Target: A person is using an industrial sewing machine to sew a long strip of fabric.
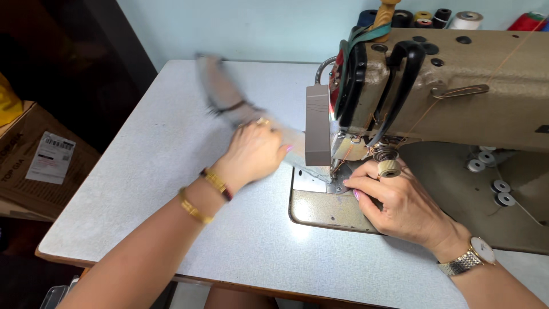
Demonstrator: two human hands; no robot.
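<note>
Fabric strip (229, 97): grey, narrow, dark band across it, far end blurred; runs from 11 o'clock on the table (171, 229) down to the needle area of the sewing machine (457, 86). Left hand (251, 151): flat, pressing the strip. Right hand (400, 200): fingers curled at the needle plate (320, 206), at 3 o'clock; grip unclear. Needle hidden. Thread spools (466, 20) at 1 o'clock, cut off.

Bare forearms; gold bangles (206, 194) on the left wrist, a metal-strap wristwatch (470, 257) on the right, perhaps pink-painted nails.
</note>
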